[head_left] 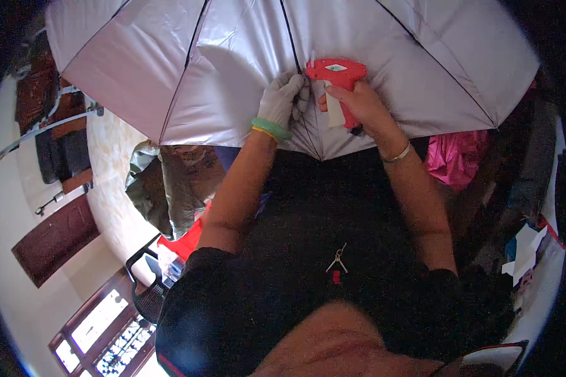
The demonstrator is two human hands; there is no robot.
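Observation:
An opened umbrella (415, 88) with a silvery inner face spreads across the upper view, its dark ribs running toward the rim. My left hand (282, 99), in a whitish glove, is closed on a dark umbrella rib (290, 31) near the canopy's lower edge; the fingertips are partly hidden. In my bare right hand (365, 110) is a red tagging gun (339, 70) with a white trigger. Its front end points left and reaches the rib just above my left fingers. Whether the tip touches the rib or fabric, I cannot tell.
Crumpled pink shiny material (456, 157) lies under the umbrella's right side. Dark greenish sheeting (170, 182) and a red cloth (185, 242) are at the left, near a black mesh chair (148, 301). White papers (525, 251) sit among clutter at the far right.

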